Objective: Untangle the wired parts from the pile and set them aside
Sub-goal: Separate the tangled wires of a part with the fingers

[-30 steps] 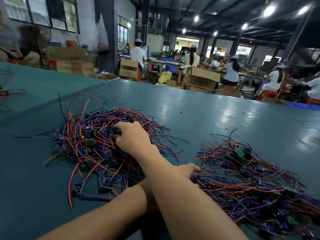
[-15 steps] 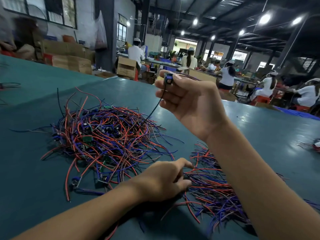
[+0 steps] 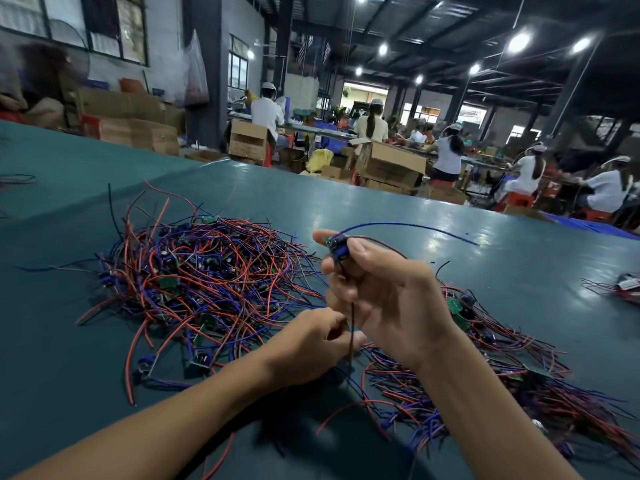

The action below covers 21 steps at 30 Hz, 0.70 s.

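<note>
Right hand (image 3: 391,299) is raised above the desk (image 3: 398,206), palm toward the camera. Its grip is closed between thumb and fingertips on one wired part (image 3: 336,244), a small blue component on a green board. A blue wire (image 3: 415,225) from that part arcs out to the right, free in the air. A dark wire (image 3: 352,317) drops from it straight down. Left hand (image 3: 308,344) lies lower and nearer, just left of the right wrist, with fingers curled and its grip pinching that dark wire along its lower stretch (the exact contact point is partly hidden by the fingers). The held part is off the desk, above the gap between two heaps. The tangled pile (image 3: 207,278) of red, blue and dark wires with small boards lies on the desk to the left, spreading toward the far side. A second heap (image 3: 502,362) of like parts lies to the right and near, partly under the right forearm. A small separate bundle (image 3: 623,287) sits on the desk at the right edge of view. Beyond the desk are cardboard boxes (image 3: 391,164) and seated workers (image 3: 446,154).
</note>
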{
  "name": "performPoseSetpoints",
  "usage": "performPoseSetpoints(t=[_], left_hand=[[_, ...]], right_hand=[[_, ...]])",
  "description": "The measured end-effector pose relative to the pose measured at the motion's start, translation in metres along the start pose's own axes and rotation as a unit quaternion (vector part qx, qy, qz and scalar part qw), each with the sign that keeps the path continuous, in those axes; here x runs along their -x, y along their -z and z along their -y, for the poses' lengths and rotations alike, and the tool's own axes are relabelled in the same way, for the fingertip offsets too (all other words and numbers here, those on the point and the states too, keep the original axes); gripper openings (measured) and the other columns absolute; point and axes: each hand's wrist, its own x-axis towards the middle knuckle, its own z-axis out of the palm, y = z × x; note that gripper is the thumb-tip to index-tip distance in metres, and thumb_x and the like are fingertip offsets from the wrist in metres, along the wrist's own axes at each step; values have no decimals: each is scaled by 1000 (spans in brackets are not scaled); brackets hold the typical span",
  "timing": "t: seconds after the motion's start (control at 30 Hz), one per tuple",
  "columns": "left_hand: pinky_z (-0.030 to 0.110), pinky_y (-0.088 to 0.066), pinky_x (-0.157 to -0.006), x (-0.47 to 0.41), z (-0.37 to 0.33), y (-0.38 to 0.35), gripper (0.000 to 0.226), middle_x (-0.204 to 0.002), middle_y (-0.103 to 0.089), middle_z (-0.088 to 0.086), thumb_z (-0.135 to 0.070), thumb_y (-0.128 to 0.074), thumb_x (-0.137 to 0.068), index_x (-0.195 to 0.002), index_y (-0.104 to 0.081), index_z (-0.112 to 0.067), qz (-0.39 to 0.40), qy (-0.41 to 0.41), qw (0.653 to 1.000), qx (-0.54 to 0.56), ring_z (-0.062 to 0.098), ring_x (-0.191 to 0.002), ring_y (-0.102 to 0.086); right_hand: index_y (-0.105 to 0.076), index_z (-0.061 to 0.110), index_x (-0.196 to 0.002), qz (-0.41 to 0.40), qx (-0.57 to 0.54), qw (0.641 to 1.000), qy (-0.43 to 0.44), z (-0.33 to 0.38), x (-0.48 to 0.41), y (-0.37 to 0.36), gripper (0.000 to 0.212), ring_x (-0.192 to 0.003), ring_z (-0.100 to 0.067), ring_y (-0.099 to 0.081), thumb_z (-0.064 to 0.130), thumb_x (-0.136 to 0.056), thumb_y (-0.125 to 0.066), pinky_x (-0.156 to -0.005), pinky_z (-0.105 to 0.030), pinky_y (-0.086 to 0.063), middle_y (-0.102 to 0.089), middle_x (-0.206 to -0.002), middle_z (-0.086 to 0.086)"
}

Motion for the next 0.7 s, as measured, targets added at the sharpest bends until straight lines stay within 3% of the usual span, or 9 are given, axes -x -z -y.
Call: performPoseSetpoints(t=[0.1,0.2,0.27,0.37,0.43,0.5,0.57,0.63,0.7], left_hand=[[8,-34,-48,1,-2,1,32,-51,-58,-22,-17,-60,-92,-60,-55,-23,-3,-9,1000,16,-10,-47,-50],[6,-33,-51,1,-4,1,21,-60,-59,-31,-28,-49,-80,-59,-46,-31,-18,-22,999,20,-11,-54,-52],[8,-33,-53,-1,-1,0,21,-60,-59,-30,-33,-51,-85,-64,-48,-34,-16,-35,999,18,-10,-55,-53],[15,-36,-58,-2,5,-3,14,-62,-60,-19,-32,-62,-98,-89,-64,-42,9,-36,999,39,-4,-55,-50],[20,-38,-59,-2,7,-4,9,-62,-56,-15,-30,-63,-99,-104,-69,-32,13,-44,998,51,1,-56,-48],[24,-39,-61,-1,6,-3,13,-63,-53,-13,-31,-63,-99,-109,-70,-26,21,-57,997,38,3,-58,-46],[26,-40,-63,-1,4,-2,16,-66,-54,-12,-31,-61,-100,-113,-69,-26,39,-64,997,16,3,-61,-47],[26,-40,-64,-1,4,-2,18,-69,-54,-11,-32,-60,-101,-115,-67,-27,55,-70,996,-9,2,-62,-47],[26,-40,-64,-1,4,-2,17,-70,-55,-11,-34,-59,-101,-115,-66,-28,60,-77,995,-25,3,-63,-48]], right_hand=[[-71,2,-120,-13,-7,1000,5,-9,4,3,38,-57,-10,-40,22,-92,-56,-57,-24,-32,-65,-85,-4],[-70,-2,-120,-25,-16,1000,-8,-16,8,1,40,-52,-8,-37,24,-93,-56,-53,-22,-30,-63,-83,-4],[-71,-1,-119,-41,-6,999,-14,-10,9,1,38,-50,-5,-37,25,-93,-59,-52,-20,-31,-63,-83,-2],[-71,2,-114,-142,4,990,-8,18,2,18,35,-50,-3,-41,26,-91,-62,-56,-17,-32,-68,-83,0],[-69,4,-107,-254,17,967,8,45,-3,45,25,-51,-5,-48,22,-93,-58,-52,-16,-39,-71,-81,-2],[-66,7,-100,-385,127,914,1,68,-7,82,17,-52,-8,-54,18,-95,-55,-49,-20,-41,-70,-80,-3],[-64,8,-95,-484,283,826,-55,79,-6,127,12,-52,-13,-52,15,-93,-55,-46,-23,-37,-68,-83,-8],[-61,5,-89,-503,420,740,-151,79,0,165,9,-49,-17,-47,11,-89,-55,-41,-19,-31,-67,-81,-12],[-61,0,-81,-450,551,659,-246,73,3,186,13,-49,-21,-47,11,-86,-56,-41,-19,-33,-66,-71,-14]])
